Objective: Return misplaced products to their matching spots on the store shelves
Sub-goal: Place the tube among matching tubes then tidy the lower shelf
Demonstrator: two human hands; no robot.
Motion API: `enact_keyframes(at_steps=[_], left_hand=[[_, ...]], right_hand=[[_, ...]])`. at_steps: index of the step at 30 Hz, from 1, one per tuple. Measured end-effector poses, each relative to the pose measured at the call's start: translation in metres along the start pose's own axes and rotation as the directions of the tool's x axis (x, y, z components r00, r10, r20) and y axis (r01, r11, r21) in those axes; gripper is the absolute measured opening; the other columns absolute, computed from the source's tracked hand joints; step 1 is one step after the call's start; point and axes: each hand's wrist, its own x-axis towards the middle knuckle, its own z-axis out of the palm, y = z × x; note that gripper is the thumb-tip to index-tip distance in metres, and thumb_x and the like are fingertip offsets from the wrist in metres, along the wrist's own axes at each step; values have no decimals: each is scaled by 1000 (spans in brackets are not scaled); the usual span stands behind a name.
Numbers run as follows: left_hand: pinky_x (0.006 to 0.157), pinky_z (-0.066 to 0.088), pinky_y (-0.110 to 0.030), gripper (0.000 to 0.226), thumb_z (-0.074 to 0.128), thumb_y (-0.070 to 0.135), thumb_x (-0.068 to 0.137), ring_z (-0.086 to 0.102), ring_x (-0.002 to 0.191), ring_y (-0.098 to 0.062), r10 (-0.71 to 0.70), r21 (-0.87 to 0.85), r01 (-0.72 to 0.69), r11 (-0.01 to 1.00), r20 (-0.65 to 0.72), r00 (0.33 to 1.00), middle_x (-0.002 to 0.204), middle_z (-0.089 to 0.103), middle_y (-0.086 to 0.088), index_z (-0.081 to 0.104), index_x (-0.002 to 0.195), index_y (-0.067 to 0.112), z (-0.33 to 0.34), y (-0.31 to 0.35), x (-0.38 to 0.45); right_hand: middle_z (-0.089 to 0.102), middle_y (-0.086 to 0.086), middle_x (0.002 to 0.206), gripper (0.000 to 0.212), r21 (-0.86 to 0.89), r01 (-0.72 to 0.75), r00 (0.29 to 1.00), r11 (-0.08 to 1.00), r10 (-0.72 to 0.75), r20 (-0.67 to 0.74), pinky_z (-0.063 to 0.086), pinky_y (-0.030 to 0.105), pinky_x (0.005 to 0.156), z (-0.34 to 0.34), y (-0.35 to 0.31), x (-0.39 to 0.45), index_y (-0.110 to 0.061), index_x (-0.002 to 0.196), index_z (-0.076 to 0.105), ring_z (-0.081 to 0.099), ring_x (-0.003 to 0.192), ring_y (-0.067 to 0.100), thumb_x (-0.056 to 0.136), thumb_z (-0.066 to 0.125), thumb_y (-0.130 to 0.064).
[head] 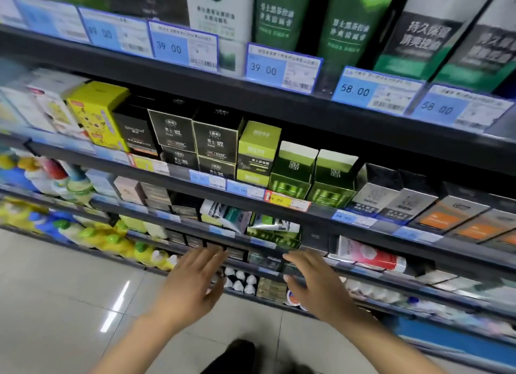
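While both hands reach toward a low shelf [329, 271] with fingers spread and nothing held, the left hand [192, 283] sits at seven o'clock, the right hand [312, 283] at five. Loose tubes [243, 217] lie askew just above, toward twelve; green boxes [312, 175] stand higher.

The tubes [282, 13] on the top shelf are cut off by the upper edge. Bottles [33, 172] at far left smear into coloured blur. The small boxes [268, 259] behind the fingers [296, 257] are too dark to read. Both forearms run out past the bottom edge.
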Motion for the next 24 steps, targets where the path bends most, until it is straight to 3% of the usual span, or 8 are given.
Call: enact_keyframes(at_steps=[4, 7, 14, 24], left_hand=[[95, 49, -44, 58, 18, 51, 97, 60, 110, -24, 14, 9, -15, 1000, 76, 997, 121, 62, 1, 53, 129, 19, -2, -15, -1], [94, 50, -44, 47, 35, 44, 94, 60, 109, -26, 10, 22, -12, 1000, 104, 994, 120, 62, 0, 56, 128, 18, -1, -22, -2], [89, 52, -43, 49, 42, 38, 85, 62, 103, -29, -3, 61, -3, 998, 98, 995, 116, 64, -4, 60, 123, 12, -11, -23, -2], [97, 48, -47, 51, 43, 41, 87, 60, 111, -27, 178, 67, -193, 979, 181, 967, 125, 61, -2, 55, 129, 16, -27, -81, 9]], right_hand=[[48, -10, 136, 45, 0, -25, 999, 1000, 25, 40, 23, 14, 99, 9, -12, 2, -23, 136, 46, 39, 128, 6, 95, 45, -40], [45, -11, 138, 43, 4, -22, 997, 1000, 21, 68, 16, 11, 99, 14, -21, 2, -23, 138, 44, 35, 130, 5, 96, 47, -35], [48, -6, 136, 44, -6, -19, 995, 1000, 19, 96, 24, 16, 97, 19, -32, 10, -20, 136, 46, 39, 129, 11, 95, 49, -34], [38, -8, 145, 48, -14, -198, 979, 980, 199, 48, 21, 18, 103, 33, -84, 33, -24, 143, 35, 28, 134, 11, 97, 44, -35]])
